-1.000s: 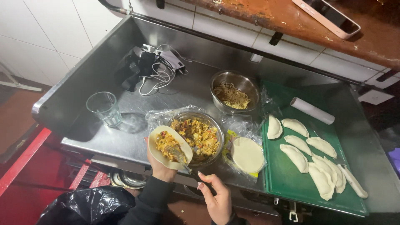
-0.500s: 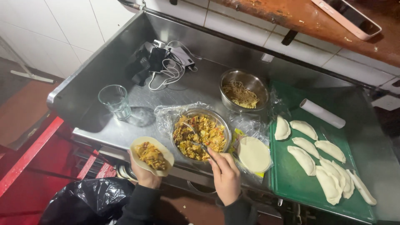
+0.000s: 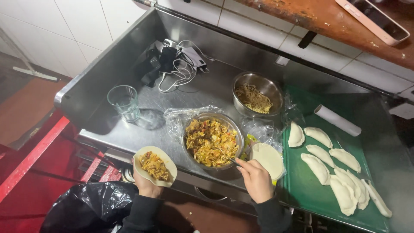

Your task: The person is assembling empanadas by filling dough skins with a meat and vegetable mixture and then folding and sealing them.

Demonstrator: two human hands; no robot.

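My left hand [image 3: 145, 186] cups a round dough wrapper [image 3: 155, 165] heaped with yellow-orange filling, held just off the counter's front edge. My right hand [image 3: 255, 179] grips a spoon [image 3: 225, 154] whose tip lies in the steel bowl of mixed filling [image 3: 212, 140]. A stack of flat dough rounds [image 3: 268, 159] lies right beside that hand. Several folded half-moon dumplings [image 3: 328, 164] rest on the green cutting board [image 3: 307, 194] at the right.
A second steel bowl with noodle-like shreds [image 3: 257, 95] stands behind. A glass tumbler [image 3: 124, 102] is at the left, tangled cables and chargers [image 3: 177, 64] at the back, a white roll [image 3: 337, 120] on the board's far edge. A black rubbish bag [image 3: 90, 206] sits below.
My left hand with the filled wrapper has dropped away from the bowl to the front edge. My right hand has come up to the bowl with the spoon.
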